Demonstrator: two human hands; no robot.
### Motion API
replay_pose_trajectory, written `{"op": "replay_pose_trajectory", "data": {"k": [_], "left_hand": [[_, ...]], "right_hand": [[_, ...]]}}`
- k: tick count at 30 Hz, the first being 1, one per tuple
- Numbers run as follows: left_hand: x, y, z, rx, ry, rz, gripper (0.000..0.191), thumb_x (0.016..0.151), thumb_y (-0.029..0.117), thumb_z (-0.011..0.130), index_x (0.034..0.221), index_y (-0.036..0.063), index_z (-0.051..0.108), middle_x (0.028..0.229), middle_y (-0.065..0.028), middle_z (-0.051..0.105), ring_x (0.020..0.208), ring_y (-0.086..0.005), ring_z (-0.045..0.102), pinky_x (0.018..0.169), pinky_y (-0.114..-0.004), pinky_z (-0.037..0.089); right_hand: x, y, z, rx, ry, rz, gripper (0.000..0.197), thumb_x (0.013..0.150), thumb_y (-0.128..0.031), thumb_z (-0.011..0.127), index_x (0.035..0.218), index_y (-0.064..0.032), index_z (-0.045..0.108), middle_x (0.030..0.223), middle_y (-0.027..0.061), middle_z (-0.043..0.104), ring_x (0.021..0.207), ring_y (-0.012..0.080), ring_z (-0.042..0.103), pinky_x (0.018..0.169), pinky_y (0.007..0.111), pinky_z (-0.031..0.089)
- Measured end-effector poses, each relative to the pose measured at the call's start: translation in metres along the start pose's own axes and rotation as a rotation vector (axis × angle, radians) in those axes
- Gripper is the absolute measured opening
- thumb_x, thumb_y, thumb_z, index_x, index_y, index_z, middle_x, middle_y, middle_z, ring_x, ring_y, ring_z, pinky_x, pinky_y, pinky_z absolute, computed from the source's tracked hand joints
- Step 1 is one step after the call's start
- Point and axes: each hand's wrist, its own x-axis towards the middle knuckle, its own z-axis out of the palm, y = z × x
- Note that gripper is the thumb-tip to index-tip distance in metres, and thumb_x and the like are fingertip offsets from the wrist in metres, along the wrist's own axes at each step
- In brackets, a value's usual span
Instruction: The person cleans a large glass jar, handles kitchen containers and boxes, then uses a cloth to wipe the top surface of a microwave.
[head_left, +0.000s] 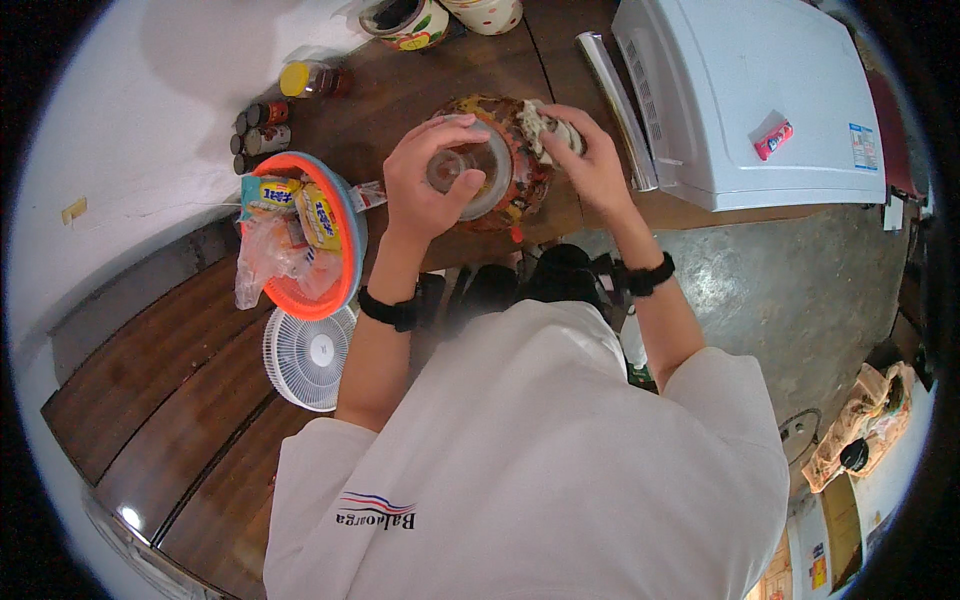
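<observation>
A large rounded jar (529, 196) with mottled red, orange and brown sides stands on a dark wooden table near its front edge. Its top is a round, clear lid or mouth (498, 180); which of the two, I cannot tell. My left hand (421, 176) curls over this clear top, thumb and fingers on opposite sides of it. In my right hand (598, 165) is a bunched, pale patterned cloth (532, 126), pressed against the jar's upper right side. Whatever the jar contains is hard to make out.
Left of the jar, an orange plastic basket (347, 270) holds snack packets and a plastic bag. Behind it are small jars (268, 140) and a yellow-lidded jar (296, 79). A foil-like roll (616, 112) lies beside a white appliance (765, 90). A white fan (307, 360) sits below the basket.
</observation>
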Motion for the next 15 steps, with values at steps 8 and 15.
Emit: {"op": "replay_pose_trajectory", "data": {"k": [8,15], "left_hand": [[0.002,0.003,0.002,0.036,0.009,-0.006,0.042,0.086,0.045,0.073,0.103,0.0065,0.074,0.107,-0.0107,0.075,0.108,-0.0315,0.069,0.101,-0.043,0.049],[0.0,0.0,0.001,0.01,0.027,-0.002,0.04,0.086,0.043,0.074,0.103,0.0063,0.074,0.108,-0.0117,0.075,0.108,-0.0316,0.069,0.101,-0.042,0.05]], "right_hand": [[0.079,0.006,0.01,0.03,-0.301,0.051,0.044,0.095,-0.036,0.069,0.126,-0.0041,0.067,0.114,0.0126,0.072,0.104,0.0189,0.066,0.094,0.035,0.05],[0.062,-0.007,0.008,-0.083,-0.315,0.096,0.044,0.1,-0.03,0.065,0.136,-0.0048,0.06,0.123,0.006,0.067,0.112,0.0134,0.059,0.099,0.029,0.046]]}}
